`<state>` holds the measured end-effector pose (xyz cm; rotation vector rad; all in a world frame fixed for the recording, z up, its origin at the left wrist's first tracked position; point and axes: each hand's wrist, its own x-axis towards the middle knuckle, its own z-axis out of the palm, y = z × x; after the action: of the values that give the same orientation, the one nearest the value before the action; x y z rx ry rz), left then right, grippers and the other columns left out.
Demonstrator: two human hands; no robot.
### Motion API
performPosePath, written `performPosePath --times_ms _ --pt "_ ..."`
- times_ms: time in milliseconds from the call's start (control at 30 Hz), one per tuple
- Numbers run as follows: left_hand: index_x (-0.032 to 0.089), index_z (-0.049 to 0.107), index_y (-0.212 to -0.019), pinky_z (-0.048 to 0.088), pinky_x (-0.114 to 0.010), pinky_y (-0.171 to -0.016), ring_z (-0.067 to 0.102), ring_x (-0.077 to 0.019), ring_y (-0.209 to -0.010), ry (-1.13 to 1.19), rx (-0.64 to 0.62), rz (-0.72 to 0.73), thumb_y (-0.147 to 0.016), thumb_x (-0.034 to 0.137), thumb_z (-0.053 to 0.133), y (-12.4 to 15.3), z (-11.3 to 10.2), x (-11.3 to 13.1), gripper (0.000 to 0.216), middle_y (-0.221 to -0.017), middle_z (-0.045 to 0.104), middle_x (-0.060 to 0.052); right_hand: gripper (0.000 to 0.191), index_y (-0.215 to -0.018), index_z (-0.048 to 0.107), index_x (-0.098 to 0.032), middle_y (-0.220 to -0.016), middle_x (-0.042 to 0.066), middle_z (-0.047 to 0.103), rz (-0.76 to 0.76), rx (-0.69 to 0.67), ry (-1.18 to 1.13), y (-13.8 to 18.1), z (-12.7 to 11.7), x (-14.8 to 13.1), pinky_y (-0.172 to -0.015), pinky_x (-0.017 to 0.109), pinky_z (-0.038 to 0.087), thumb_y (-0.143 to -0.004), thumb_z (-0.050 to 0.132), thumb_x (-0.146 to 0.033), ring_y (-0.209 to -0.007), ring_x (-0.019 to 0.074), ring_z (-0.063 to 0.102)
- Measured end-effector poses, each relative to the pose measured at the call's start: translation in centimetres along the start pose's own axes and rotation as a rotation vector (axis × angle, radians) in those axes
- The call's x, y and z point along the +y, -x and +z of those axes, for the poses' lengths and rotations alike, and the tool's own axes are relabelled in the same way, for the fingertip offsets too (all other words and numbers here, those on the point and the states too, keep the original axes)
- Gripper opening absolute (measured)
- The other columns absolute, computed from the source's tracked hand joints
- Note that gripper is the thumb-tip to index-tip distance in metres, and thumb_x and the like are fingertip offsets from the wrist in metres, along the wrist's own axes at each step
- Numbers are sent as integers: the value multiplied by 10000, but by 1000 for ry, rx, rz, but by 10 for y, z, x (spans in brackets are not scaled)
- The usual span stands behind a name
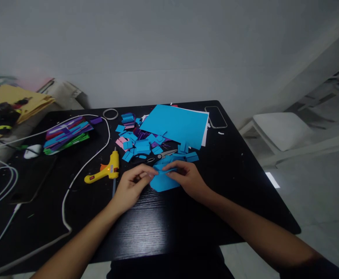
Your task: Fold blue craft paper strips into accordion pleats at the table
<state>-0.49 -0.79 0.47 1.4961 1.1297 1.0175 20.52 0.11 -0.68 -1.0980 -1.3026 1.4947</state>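
Both of my hands meet over a small blue paper piece (164, 182) on the black table (233, 174). My left hand (134, 186) pinches its left edge with curled fingers. My right hand (187, 177) presses and pinches its upper right part. Just behind them lie scissors (162, 155) among several small folded blue, pink and purple paper bits (139, 145). A large blue paper sheet (177, 124) lies further back.
A yellow glue gun (105, 171) with a white cord (79, 170) lies left of my hands. A stack of coloured paper strips (66, 135), a tape ring (110, 113) and a phone (215, 117) sit towards the back. A white chair (280, 130) stands to the right.
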Motion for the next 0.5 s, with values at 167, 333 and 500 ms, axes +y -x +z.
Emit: performPosePath --times_ms 167,333,500 --pt "210 779 -923 457 -256 -606 623 -162 -707 -86 -60 61 -958 271 609 2 -4 1 184 -825 717 -48 150 -840 795 -244 -817 -5 718 8 -22 -49 0 -5 -4 -704 304 482 -776 660 -229 -754 172 616" --pt "199 747 -995 482 -270 -687 620 -152 -759 -270 -141 281 -967 189 600 5 -5 2 150 -879 688 -48 143 -898 759 -242 -788 -3 679 -51 10 36 2 -4 -4 -640 297 457 -804 749 -350 -685 162 577" --pt "198 675 -973 510 -253 -724 631 -135 -778 -263 -96 320 -938 174 656 7 -2 -2 47 -903 675 -33 318 -1060 685 -262 -747 -22 676 -51 61 54 3 1 0 -569 270 449 -787 823 -348 -611 147 582"
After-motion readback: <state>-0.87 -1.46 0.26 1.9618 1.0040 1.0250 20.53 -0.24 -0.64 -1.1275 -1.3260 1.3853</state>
